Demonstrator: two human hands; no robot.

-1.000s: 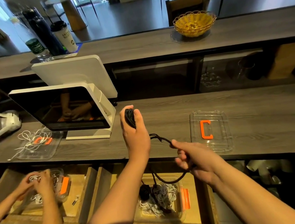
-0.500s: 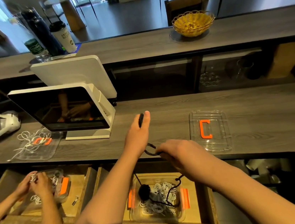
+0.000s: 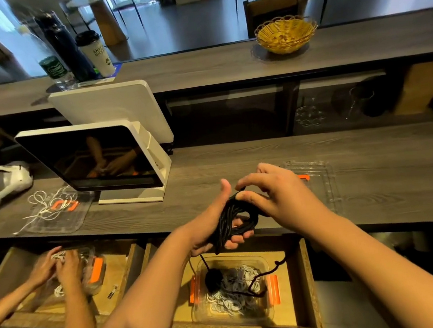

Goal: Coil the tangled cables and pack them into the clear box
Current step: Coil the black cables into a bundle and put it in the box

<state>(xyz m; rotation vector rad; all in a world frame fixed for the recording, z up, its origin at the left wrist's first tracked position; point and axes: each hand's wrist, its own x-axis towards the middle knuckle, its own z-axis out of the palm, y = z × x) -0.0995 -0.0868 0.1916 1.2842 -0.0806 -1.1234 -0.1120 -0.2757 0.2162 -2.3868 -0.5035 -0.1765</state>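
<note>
A black cable [image 3: 234, 217] is wound in several loops around my left hand [image 3: 217, 225], which holds the coil with its thumb up. My right hand [image 3: 276, 194] pinches the cable at the top of the coil. The loose end of the black cable hangs down into the clear box [image 3: 271, 307], which has orange clips and sits in an open wooden drawer below the counter. White coiled cables [image 3: 234, 295] and a round black plug [image 3: 213, 280] lie inside the box. The box's clear lid [image 3: 321, 181] lies on the counter behind my right hand.
A white point-of-sale screen [image 3: 106, 161] stands on the grey counter [image 3: 374, 171] to the left. Another person's hands [image 3: 56, 270] work on white cables in a second box in the left drawer. Another lid with white cable [image 3: 54, 211] lies at the far left.
My left hand has turned palm up and now shows the coil of black cable around it. My right hand moved up from the drawer edge to the top of the coil.
</note>
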